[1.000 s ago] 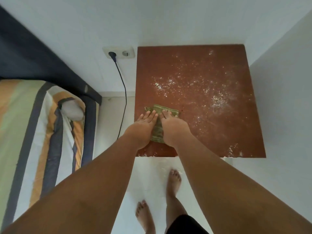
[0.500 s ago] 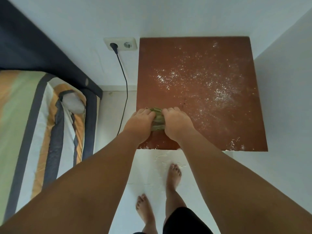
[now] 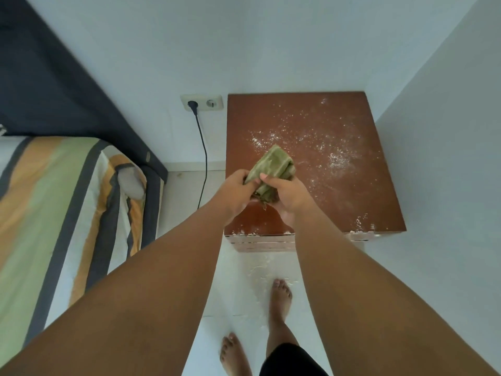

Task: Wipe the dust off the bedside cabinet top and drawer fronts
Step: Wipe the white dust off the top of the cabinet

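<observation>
The bedside cabinet top [image 3: 349, 196] is reddish-brown wood, seen from above, with white dust scattered over its middle and right half and crumbs along the front edge. The near left corner looks wiped. A sliver of the drawer fronts [image 3: 260, 244] shows below the front edge. A crumpled green cloth [image 3: 273, 165] is lifted above the top. My left hand [image 3: 235, 192] pinches its left side and my right hand [image 3: 287, 199] grips its lower part.
A bed with a striped cover [image 3: 62, 210] and dark headboard [image 3: 54, 93] stands to the left. A wall socket [image 3: 202, 103] holds a black plug whose cable [image 3: 204, 158] hangs beside the cabinet. A white wall closes the right side. My bare feet [image 3: 279, 297] stand on the dusty white floor.
The cloth lay flat under both hands on the top, was bunched up, and is now lifted off the surface. The view has pulled back and the drawer fronts show.
</observation>
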